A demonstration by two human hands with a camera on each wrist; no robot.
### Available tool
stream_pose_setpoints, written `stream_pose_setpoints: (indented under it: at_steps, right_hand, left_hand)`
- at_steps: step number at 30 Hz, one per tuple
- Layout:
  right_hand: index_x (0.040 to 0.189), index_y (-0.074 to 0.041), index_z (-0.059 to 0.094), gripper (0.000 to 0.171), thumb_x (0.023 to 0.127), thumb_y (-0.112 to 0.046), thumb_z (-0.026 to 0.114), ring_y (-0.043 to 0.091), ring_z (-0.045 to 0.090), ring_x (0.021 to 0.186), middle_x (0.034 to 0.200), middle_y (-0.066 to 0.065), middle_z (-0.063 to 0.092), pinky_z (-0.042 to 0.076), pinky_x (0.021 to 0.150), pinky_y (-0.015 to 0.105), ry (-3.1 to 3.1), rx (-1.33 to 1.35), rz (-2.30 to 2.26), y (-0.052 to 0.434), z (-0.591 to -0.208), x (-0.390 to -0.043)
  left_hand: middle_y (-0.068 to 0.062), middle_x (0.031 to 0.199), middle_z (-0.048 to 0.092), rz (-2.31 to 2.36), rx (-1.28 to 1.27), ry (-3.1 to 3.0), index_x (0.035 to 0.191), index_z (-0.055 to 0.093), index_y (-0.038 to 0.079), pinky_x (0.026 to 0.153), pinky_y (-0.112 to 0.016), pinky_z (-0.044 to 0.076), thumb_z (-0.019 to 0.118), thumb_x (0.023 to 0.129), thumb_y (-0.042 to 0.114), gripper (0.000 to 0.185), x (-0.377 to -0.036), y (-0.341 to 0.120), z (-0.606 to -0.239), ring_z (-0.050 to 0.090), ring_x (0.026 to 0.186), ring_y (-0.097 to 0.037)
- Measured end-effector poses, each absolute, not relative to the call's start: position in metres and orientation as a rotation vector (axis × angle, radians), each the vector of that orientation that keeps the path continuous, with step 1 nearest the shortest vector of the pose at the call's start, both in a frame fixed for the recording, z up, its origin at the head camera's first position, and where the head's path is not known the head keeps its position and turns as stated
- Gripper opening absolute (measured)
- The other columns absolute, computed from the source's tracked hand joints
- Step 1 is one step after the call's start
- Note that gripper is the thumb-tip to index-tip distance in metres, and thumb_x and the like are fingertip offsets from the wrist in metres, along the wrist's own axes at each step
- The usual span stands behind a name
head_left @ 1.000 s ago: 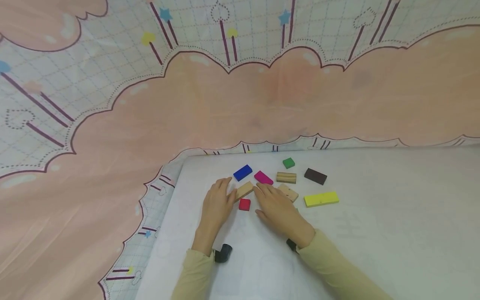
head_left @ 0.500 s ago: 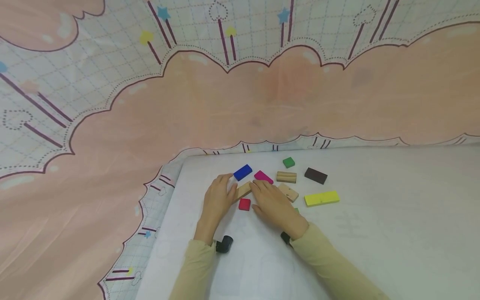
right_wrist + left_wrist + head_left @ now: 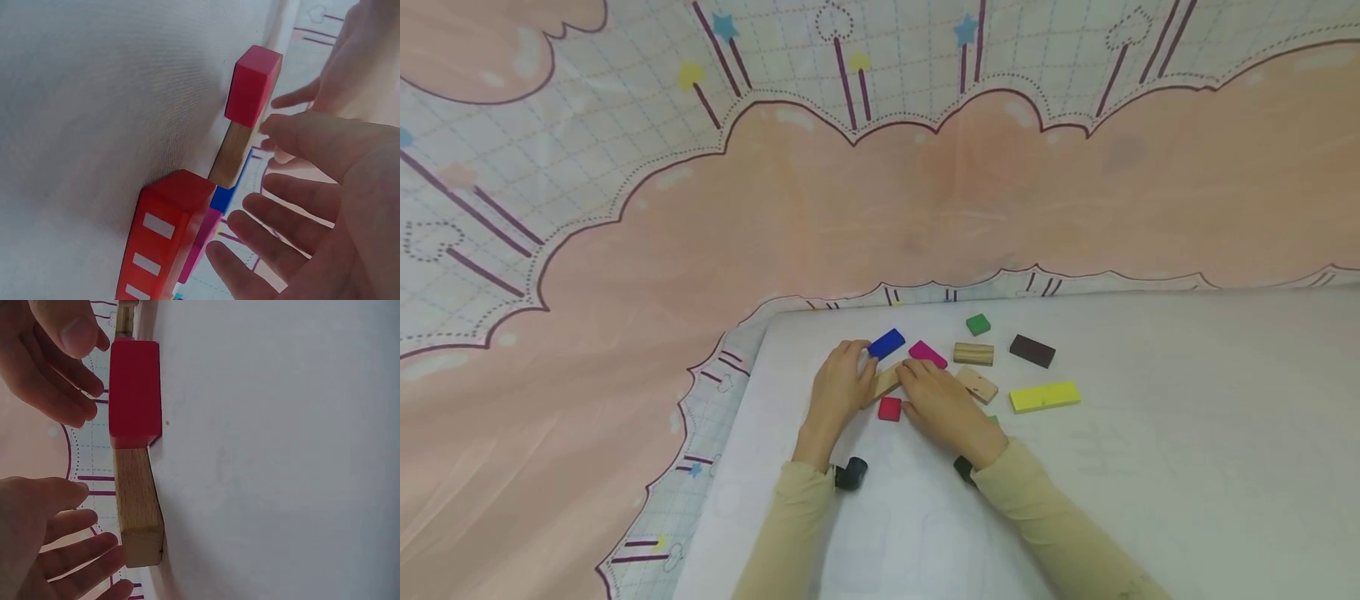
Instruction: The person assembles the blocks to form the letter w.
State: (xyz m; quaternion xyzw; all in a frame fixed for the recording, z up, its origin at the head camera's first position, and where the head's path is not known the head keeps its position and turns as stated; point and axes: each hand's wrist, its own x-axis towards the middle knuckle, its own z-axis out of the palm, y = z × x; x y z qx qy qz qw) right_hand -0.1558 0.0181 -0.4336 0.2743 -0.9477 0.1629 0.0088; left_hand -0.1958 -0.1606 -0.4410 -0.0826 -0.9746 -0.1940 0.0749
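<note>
My left hand (image 3: 837, 385) lies at the near-left end of a plain wooden block (image 3: 887, 381). Its fingers are extended, with fingertips close to the blue block (image 3: 887, 343). At the block's other end, my right hand (image 3: 951, 406) has its fingertips over or beside the wood; contact cannot be made out. In the left wrist view, a small red block (image 3: 135, 390) stands just in front of the wooden one. Loosely spread fingers (image 3: 281, 212) of the right hand show in the right wrist view, beside a red block with white rectangles (image 3: 165, 231), hidden from the head view.
Around the hands lie a magenta block (image 3: 928, 354), a striped wooden block (image 3: 973, 354), a light wooden piece (image 3: 977, 386), a green block (image 3: 978, 324), a dark brown block (image 3: 1032, 351) and a yellow block (image 3: 1045, 397). The white table (image 3: 1187, 467) meets a patterned cloth (image 3: 925, 208) behind.
My left hand has shifted slightly forward, nearer the blue block. The right hand has slid a little left along the wooden block's end. The blocks look almost unmoved.
</note>
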Motion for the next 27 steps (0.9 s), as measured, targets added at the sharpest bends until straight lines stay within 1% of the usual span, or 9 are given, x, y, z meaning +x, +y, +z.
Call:
stream_pose_setpoints:
  at_steps: [7, 13, 20, 27]
  right_hand:
    - [0.132, 0.002, 0.057, 0.042, 0.097, -0.019, 0.065, 0.03, 0.053, 0.128, 0.135, 0.017, 0.058, 0.047, 0.109, 0.041, -2.928, 0.88, 0.481, 0.016, -0.436, -0.158]
    - [0.129, 0.001, 0.06, 0.037, 0.097, -0.017, 0.064, 0.03, 0.053, 0.127, 0.133, 0.016, 0.058, 0.048, 0.107, 0.043, -2.933, 0.908, 0.496, 0.013, -0.435, -0.158]
    - [0.129, -0.003, 0.061, 0.034, 0.099, -0.018, 0.062, 0.03, 0.053, 0.127, 0.134, 0.015, 0.059, 0.048, 0.108, 0.042, -2.95, 0.908, 0.461, 0.012, -0.434, -0.156]
    - [0.133, -0.004, 0.06, 0.035, 0.1, -0.018, 0.06, 0.031, 0.05, 0.131, 0.139, 0.015, 0.057, 0.045, 0.11, 0.043, -2.993, 0.883, 0.506, 0.013, -0.433, -0.155]
  left_hand:
    - [-0.016, 0.128, 0.063, -0.557, -0.228, -2.988, 0.129, 0.062, 0.005, 0.102, -0.046, 0.051, 0.061, 0.099, 0.026, 0.037, -0.205, -0.157, -0.44, 0.06, 0.12, -0.033]
    - [-0.016, 0.126, 0.064, -0.549, -0.252, -2.996, 0.128, 0.062, 0.004, 0.101, -0.046, 0.051, 0.061, 0.099, 0.025, 0.036, -0.211, -0.154, -0.44, 0.061, 0.118, -0.032]
    - [-0.016, 0.124, 0.065, -0.55, -0.254, -3.012, 0.126, 0.063, 0.005, 0.099, -0.044, 0.052, 0.061, 0.099, 0.025, 0.034, -0.215, -0.152, -0.441, 0.062, 0.116, -0.031]
    - [-0.015, 0.116, 0.068, -0.536, -0.274, -3.017, 0.12, 0.067, 0.004, 0.095, -0.043, 0.055, 0.063, 0.098, 0.022, 0.029, -0.217, -0.151, -0.44, 0.065, 0.109, -0.03]
